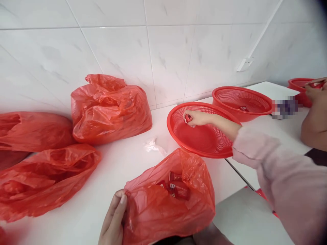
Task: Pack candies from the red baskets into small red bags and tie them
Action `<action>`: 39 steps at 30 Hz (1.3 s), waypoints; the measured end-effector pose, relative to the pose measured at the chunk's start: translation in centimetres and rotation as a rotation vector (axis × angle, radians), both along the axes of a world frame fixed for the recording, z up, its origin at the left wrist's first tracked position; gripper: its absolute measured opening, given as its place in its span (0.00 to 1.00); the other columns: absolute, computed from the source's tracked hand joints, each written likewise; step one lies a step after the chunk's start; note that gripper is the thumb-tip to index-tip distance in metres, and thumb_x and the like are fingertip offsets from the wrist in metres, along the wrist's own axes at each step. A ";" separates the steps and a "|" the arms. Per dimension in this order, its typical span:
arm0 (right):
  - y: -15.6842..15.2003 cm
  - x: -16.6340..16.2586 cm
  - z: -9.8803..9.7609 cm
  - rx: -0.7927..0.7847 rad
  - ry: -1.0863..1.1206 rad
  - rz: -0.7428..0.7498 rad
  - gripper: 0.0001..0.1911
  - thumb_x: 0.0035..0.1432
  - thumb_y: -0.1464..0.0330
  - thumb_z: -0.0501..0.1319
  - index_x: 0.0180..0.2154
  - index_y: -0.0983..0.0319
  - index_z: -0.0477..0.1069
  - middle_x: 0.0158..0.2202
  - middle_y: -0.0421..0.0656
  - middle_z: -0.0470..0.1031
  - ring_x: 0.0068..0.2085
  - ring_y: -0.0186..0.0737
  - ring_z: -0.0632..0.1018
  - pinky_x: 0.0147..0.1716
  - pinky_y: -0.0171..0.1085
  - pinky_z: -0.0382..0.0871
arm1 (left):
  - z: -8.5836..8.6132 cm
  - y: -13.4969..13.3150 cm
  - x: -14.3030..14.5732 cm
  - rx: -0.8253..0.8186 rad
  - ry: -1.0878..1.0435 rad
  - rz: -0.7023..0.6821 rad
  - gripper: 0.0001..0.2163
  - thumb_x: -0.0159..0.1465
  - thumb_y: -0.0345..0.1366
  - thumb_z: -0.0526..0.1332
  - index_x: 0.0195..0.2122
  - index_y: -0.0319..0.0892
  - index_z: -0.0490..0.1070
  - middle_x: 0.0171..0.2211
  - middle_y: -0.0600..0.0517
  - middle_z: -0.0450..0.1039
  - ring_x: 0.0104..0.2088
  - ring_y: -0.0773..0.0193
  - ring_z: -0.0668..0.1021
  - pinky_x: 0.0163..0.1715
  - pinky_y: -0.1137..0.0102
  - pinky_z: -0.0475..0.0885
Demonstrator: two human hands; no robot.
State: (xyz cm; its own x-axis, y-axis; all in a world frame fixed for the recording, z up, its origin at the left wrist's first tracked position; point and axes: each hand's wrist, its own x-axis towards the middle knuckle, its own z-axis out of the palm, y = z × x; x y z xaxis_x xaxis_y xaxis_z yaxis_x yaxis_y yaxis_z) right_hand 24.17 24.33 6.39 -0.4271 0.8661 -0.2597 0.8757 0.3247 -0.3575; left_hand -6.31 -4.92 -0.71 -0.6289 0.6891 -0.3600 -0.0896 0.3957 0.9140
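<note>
My left hand [114,216] pinches the left edge of a thin red plastic bag [153,212], which lies open at the table's front. Several small red packets with white print [180,189] lie inside that bag. My right hand [199,118] reaches into a red mesh plastic basket [196,137] just beyond the bag. Its fingers are closed on a small red packet [188,118], held above the basket's bottom; whether there is more than one cannot be seen.
A full, crumpled red bag [112,112] leans by the tiled wall, with more red bags [38,131] at left. A white tissue [154,147] lies between bags and basket. A second basket [242,115] holds a packet. At far right another person's hand [315,90] is over a basket [293,81].
</note>
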 end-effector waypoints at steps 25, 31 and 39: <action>-20.4 -1.9 -1.3 0.249 -0.613 0.365 0.08 0.51 0.69 0.65 0.36 0.63 0.77 0.29 0.49 0.79 0.33 0.50 0.78 0.46 0.48 0.61 | 3.3 -5.6 -4.7 -0.162 0.225 -1.128 0.17 0.65 0.51 0.54 0.28 0.42 0.69 0.28 0.54 0.69 0.30 0.64 0.69 0.32 0.71 0.64; -20.3 -1.1 -0.6 0.184 -0.625 0.368 0.12 0.45 0.83 0.57 0.23 0.62 0.72 0.21 0.42 0.75 0.24 0.39 0.74 0.42 0.44 0.60 | -0.2 -4.3 -5.8 0.156 0.275 -0.827 0.11 0.66 0.46 0.54 0.41 0.46 0.69 0.36 0.52 0.68 0.36 0.62 0.71 0.41 0.67 0.68; -20.5 0.9 1.6 0.226 0.447 0.111 0.10 0.63 0.65 0.54 0.42 0.57 0.72 0.37 0.41 0.78 0.36 0.39 0.77 0.40 0.39 0.68 | -4.9 -2.7 0.6 0.590 0.373 -0.785 0.51 0.51 0.52 0.69 0.69 0.57 0.38 0.69 0.44 0.46 0.67 0.38 0.54 0.63 0.48 0.55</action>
State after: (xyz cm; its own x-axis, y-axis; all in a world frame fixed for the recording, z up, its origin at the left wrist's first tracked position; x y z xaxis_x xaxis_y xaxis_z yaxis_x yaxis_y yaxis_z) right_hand 25.09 3.84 7.96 -0.5460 0.8228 0.1578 0.6090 0.5191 -0.5997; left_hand -5.68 -7.64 -5.58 0.0684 0.9545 0.2902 0.3259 -0.2964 0.8978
